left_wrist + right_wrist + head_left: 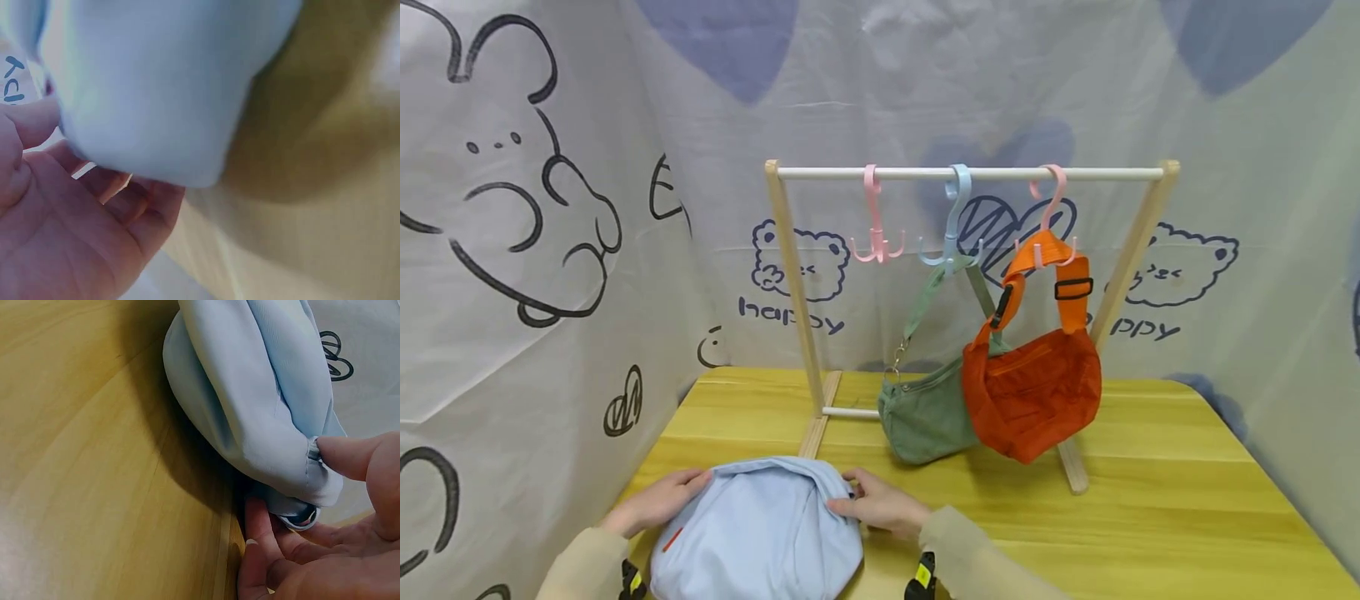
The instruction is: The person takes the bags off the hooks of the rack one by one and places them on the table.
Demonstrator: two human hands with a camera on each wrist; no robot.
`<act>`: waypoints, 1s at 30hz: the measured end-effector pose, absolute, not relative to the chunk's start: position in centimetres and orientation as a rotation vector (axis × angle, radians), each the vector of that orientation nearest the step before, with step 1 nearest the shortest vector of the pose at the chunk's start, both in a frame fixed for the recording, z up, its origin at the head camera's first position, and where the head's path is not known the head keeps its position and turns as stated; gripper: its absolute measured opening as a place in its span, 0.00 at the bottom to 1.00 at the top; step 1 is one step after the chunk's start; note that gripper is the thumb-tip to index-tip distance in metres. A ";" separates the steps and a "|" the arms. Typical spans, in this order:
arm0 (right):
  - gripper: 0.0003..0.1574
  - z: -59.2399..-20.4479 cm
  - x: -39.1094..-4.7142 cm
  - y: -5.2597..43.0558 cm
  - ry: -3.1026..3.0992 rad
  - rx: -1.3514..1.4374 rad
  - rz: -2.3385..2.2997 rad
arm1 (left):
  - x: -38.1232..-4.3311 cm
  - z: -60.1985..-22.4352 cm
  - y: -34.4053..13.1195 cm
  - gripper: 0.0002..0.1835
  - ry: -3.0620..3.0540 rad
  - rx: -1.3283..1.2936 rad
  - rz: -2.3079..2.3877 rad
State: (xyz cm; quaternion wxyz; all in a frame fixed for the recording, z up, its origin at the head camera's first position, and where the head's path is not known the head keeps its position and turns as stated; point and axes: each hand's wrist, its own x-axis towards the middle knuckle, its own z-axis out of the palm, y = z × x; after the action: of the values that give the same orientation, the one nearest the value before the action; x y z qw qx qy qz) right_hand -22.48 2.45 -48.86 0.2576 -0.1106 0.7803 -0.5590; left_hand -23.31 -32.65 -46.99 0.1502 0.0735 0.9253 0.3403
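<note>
A light blue fabric bag with a small red tag on its left side sits at the front of the table. My left hand grips its upper left edge. In the left wrist view, the thumb lies at one side of the bag and the curled fingers go behind it. At the upper right corner my right hand holds the bag with thumb and fingers. The right wrist view shows the thumb pressing the bag's seamed corner, fingers beneath, beside a small dark opening.
Behind the bag stands a wooden rack with a white rail. A pink hook hangs at left. A green bag hangs from a blue hook, an orange bag from another pink hook. Patterned cloth surrounds the table.
</note>
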 end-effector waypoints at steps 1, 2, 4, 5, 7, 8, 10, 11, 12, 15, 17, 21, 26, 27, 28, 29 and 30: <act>0.35 -48.8 -22.5 2.5 2.117 -0.299 -1.519 | -23.5 -46.9 -32.7 0.27 2.671 0.230 0.969; 0.35 -48.8 -22.5 2.5 2.122 -0.298 -1.520 | -23.5 -46.8 -32.7 0.26 2.712 0.269 0.950; 0.36 -48.8 -22.6 2.5 2.131 -0.301 -1.528 | -23.8 -46.3 -32.6 0.24 2.761 0.308 0.941; 0.36 -48.8 -22.6 2.6 2.137 -0.300 -1.532 | -23.9 -45.9 -32.4 0.23 2.793 0.332 0.935; 0.37 -48.6 -22.6 2.8 2.154 -0.304 -1.534 | -24.2 -45.1 -31.7 0.21 2.855 0.353 0.933; 0.37 -48.5 -22.6 2.9 2.168 -0.309 -1.531 | -24.3 -44.6 -31.2 0.20 2.876 0.352 0.934; 0.38 -48.2 -22.6 3.3 2.205 -0.323 -1.521 | -24.7 -43.4 -30.1 0.20 2.884 0.338 0.955; 0.37 -48.1 -22.5 3.5 2.237 -0.340 -1.513 | -24.8 -42.8 -29.5 0.19 2.894 0.344 0.957; 0.36 -48.0 -22.4 3.7 2.274 -0.367 -1.509 | -25.0 -42.3 -28.8 0.19 2.899 0.346 0.961; 0.32 -47.5 -22.0 4.3 2.398 -0.467 -1.521 | -25.5 -40.9 -27.0 0.19 2.917 0.375 0.973; 0.28 -47.0 -21.6 4.7 2.467 -0.533 -1.546 | -25.9 -40.2 -25.8 0.19 2.935 0.407 0.977; 0.18 -45.1 -21.4 5.6 2.551 -0.598 -1.695 | -26.5 -38.9 -23.2 0.19 2.969 0.449 0.994; 0.10 -41.5 -22.2 7.4 2.632 -0.570 -1.914 | -27.4 -36.8 -19.5 0.19 2.937 0.532 1.126; 0.10 -40.7 -22.4 7.8 2.639 -0.556 -1.949 | -27.6 -36.4 -18.8 0.19 2.919 0.563 1.165; 0.10 -39.9 -22.7 8.3 2.645 -0.546 -1.983 | -27.8 -35.9 -18.0 0.19 2.902 0.592 1.204; 0.10 -39.1 -23.0 8.8 2.648 -0.544 -2.020 | -27.9 -35.5 -17.2 0.19 2.882 0.625 1.245; 0.10 -38.3 -23.3 9.3 2.651 -0.547 -2.057 | -28.1 -35.0 -16.4 0.18 2.863 0.650 1.289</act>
State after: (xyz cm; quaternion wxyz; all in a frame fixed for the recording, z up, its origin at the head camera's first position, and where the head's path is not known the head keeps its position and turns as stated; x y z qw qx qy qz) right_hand -23.25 9.27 -38.35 -0.1287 -0.1595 0.7734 -0.5999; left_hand -28.07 -16.37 -35.01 -0.0323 0.2027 0.8924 0.4020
